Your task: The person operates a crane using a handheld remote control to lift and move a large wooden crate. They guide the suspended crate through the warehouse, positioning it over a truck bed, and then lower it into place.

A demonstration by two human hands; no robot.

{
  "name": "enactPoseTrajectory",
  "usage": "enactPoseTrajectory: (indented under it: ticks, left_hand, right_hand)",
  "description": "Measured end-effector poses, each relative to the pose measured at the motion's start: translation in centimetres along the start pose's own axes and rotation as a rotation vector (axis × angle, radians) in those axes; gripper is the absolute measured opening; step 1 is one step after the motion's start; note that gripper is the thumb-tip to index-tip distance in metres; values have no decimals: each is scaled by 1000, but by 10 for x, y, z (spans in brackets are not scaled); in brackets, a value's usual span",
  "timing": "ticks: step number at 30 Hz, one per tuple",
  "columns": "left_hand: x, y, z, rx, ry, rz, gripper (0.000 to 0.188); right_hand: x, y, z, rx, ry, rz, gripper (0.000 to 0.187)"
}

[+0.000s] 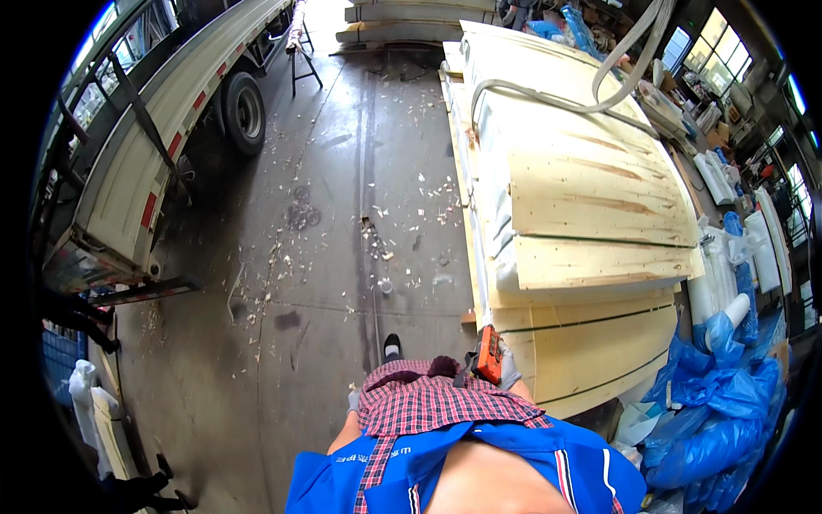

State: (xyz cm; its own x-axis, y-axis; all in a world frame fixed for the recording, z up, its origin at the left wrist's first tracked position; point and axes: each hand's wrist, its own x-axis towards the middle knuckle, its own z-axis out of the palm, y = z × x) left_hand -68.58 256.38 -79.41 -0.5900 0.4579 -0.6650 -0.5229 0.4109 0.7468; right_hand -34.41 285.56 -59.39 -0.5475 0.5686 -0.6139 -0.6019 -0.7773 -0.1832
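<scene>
In my right hand [509, 368], which wears a grey glove, is an orange handheld remote control [490, 353] with dark buttons. I hold it upright at my right side, close to the near corner of the stacked wooden sheets [599, 257]. My left hand [354, 399], also gloved, hangs by my left hip. Only a little of it shows beside the checked apron [437, 403], and its fingers are hidden. A pale lifting sling [548, 98] lies in a loop across the top of the wooden stack and rises toward the upper right.
A flatbed truck [145, 146] stands on the left, with a wheel [244, 113] showing. Wood scraps litter the concrete floor [334, 214]. Blue plastic wrap [719, 403] is heaped at the right. More stacked boards [402, 30] lie ahead. Other people's dark legs [86, 317] show at the left edge.
</scene>
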Motion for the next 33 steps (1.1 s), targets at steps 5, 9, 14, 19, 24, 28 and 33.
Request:
enactPoseTrajectory:
  ticks: [5, 9, 14, 19, 24, 28, 33]
  left_hand:
    - [52, 91, 20, -42, -91, 164, 11]
    - [102, 151, 22, -157, -30, -35, 15]
    - [151, 202, 29, -116, -38, -127, 18]
    - [157, 216, 13, -85, -45, -167, 18]
    - [165, 217, 22, 141, -244, -59, 19]
    - [175, 205, 18, 564, -426, 404, 19]
    - [180, 206, 44, 409, -511, 339, 24]
  right_hand:
    - [45, 5, 66, -14, -81, -15, 40]
    - [78, 13, 121, -31, -127, -6, 42]
    - [111, 17, 143, -83, -164, -48, 41]
    - [108, 21, 186, -72, -110, -141, 32]
    - [120, 15, 151, 64, 57, -290, 34]
    - [101, 14, 144, 90, 70, -283, 36]
    - [86, 5, 110, 183, 85, -262, 36]
